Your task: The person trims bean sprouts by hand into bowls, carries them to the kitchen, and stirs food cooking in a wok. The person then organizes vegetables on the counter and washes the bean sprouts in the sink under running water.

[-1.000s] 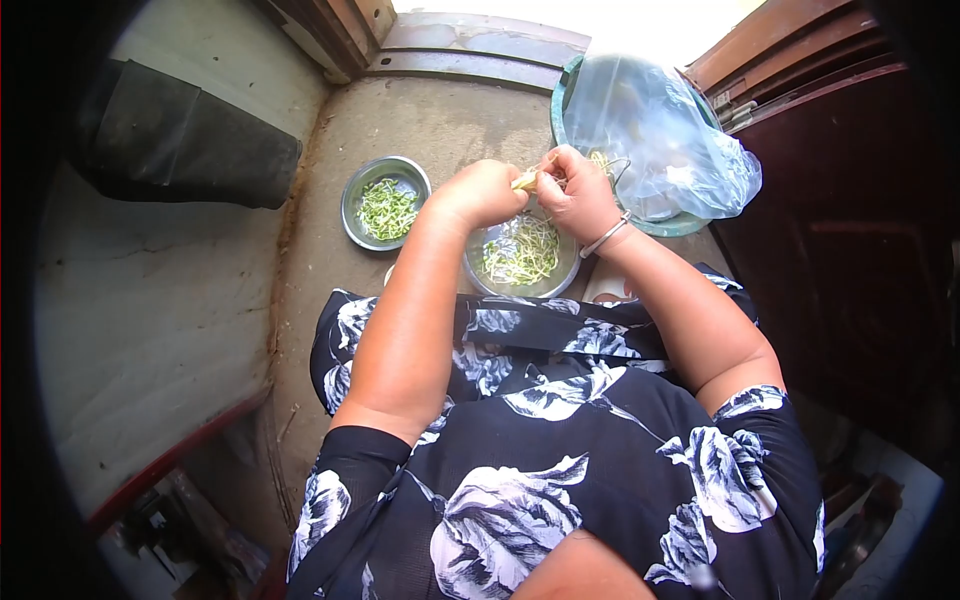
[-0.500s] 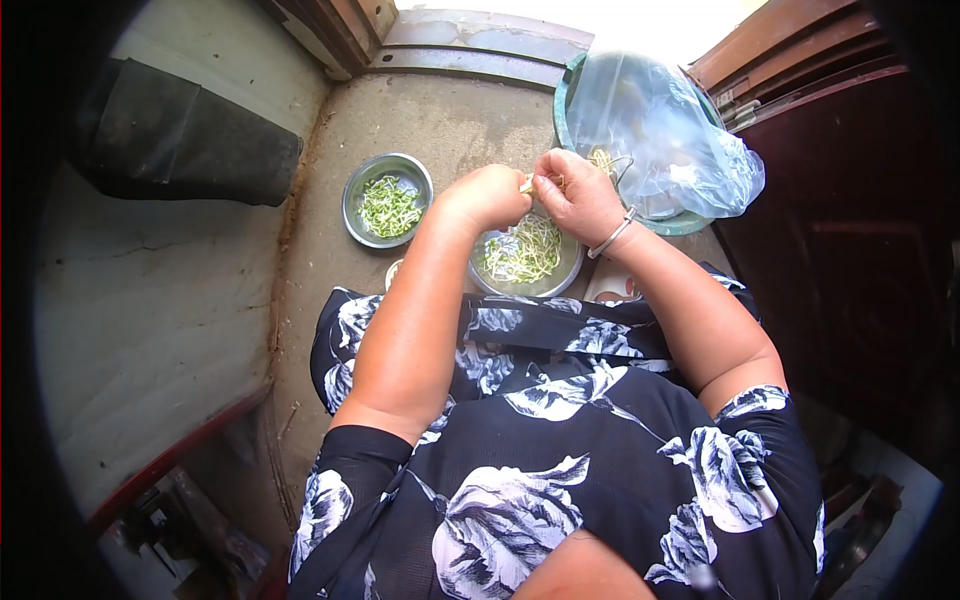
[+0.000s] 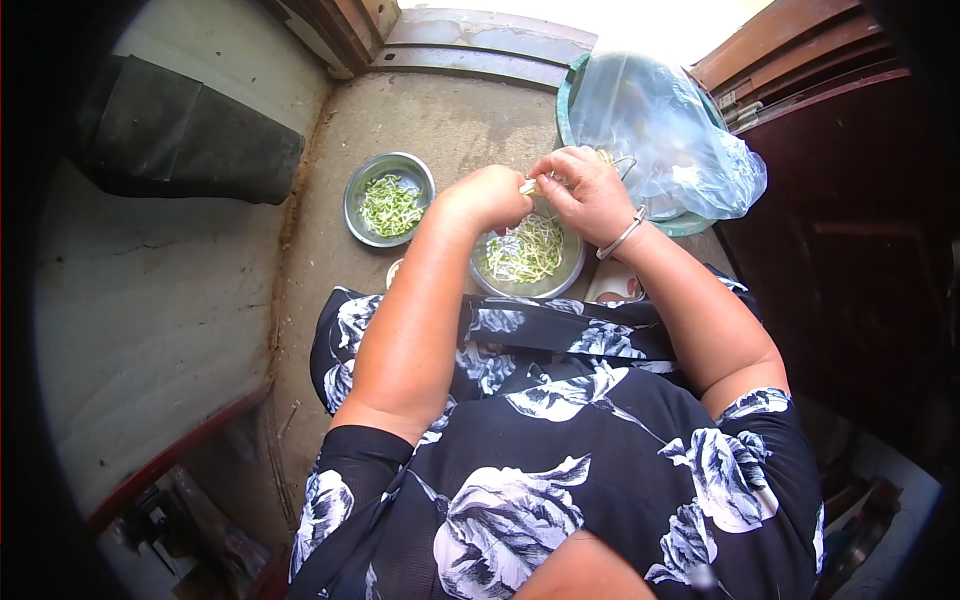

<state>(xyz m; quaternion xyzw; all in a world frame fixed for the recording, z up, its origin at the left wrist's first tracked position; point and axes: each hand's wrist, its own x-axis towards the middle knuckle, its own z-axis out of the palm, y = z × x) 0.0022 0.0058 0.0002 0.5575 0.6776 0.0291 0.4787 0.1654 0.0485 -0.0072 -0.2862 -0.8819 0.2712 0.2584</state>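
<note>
My left hand is closed around a small bunch of bean sprouts, whose pale ends poke out between thumb and fingers. Close against it, my right hand has its thumb and fingertips bent in a pinch at those ends; what exactly lies between the tips is too small to make out. Below both hands sits a metal bowl with a heap of white and green sprouts, partly covered by the hands. To the left stands a second metal bowl with short green sprout pieces.
A green tub stands at the far right, with a clear blue plastic bag spilling over its rim. A metal door sill crosses the back. A dark padded object juts from the left wall; a dark red door is at right.
The fingers of my right hand have lifted and loosened slightly, and its wrist has shifted a little right. My left hand stays in place with the sprouts. The bowls are as before.
</note>
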